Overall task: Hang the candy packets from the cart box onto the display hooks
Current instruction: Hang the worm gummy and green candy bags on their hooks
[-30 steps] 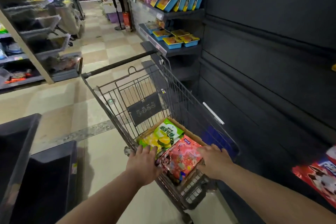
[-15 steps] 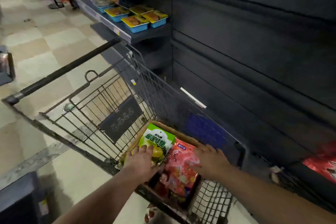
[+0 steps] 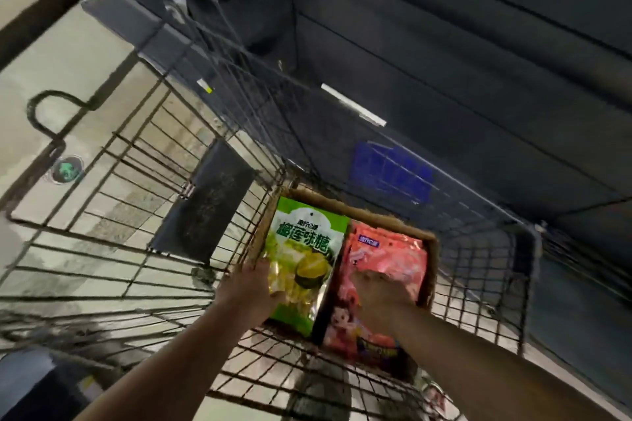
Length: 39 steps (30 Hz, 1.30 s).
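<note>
A cardboard box [image 3: 431,270] sits in the wire cart [image 3: 113,225] and holds candy packets. My left hand [image 3: 254,287] grips the left edge of a green candy packet [image 3: 304,249], which stands tilted out of the box. To its right is a stack of pink candy packets [image 3: 386,253]. My right hand [image 3: 381,289] lies on that stack with its fingers curled round the front pink packet. No display hooks are in view.
A dark display wall [image 3: 461,44] rises behind and to the right of the cart. A black placard [image 3: 205,205] hangs on the cart's child-seat flap. Tiled floor [image 3: 51,79] lies to the left. A dark bin [image 3: 30,390] stands at the lower left.
The view has tipped down and closer over the cart. Both hands went from lying on top of the packets to grasping them, and the green packet now stands more upright.
</note>
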{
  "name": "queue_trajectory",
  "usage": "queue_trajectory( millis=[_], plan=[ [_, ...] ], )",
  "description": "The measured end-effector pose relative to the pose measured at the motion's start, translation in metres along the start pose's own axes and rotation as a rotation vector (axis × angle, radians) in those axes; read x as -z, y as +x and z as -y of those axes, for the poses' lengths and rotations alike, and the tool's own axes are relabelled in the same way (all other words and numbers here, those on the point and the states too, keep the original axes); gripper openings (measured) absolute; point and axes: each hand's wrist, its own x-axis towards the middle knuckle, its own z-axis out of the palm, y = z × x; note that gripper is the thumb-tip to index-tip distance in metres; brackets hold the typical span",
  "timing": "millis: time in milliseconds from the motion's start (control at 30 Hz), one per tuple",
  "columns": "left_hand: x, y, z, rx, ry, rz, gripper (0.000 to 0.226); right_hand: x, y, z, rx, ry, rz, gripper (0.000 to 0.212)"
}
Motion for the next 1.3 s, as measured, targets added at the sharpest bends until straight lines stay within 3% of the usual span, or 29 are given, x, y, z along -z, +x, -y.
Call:
queue_trajectory(
  millis=[167,367,533,667,900,1133,1300],
  plan=[
    [-0.015,0.035,0.011,-0.013,-0.156,0.042,0.076,-0.015,0.033,0.016,-0.037,0.274,0.027,0.065],
    [-0.030,0.068,0.031,-0.020,-0.238,0.092,0.079,-0.037,0.079,0.034,-0.190,0.828,-0.007,0.069],
    [-0.040,0.083,0.037,0.015,-0.265,0.099,0.077,-0.050,0.107,0.045,-0.352,1.253,-0.025,0.035],
    [-0.046,0.089,0.037,0.015,-0.293,0.115,0.074,-0.064,0.117,0.051,-0.390,1.334,-0.051,0.035],
    [-0.048,0.097,0.022,-0.024,-0.227,0.153,0.065,-0.057,0.084,0.014,-0.351,1.384,-0.198,0.013],
    [-0.057,0.113,0.004,0.029,-0.215,0.169,0.087,-0.075,0.045,-0.066,-0.618,1.248,-0.459,0.017],
    [-0.067,0.131,-0.001,0.144,-0.407,0.185,0.099,-0.087,0.045,-0.080,-0.672,1.173,-0.470,0.019]
  ],
)
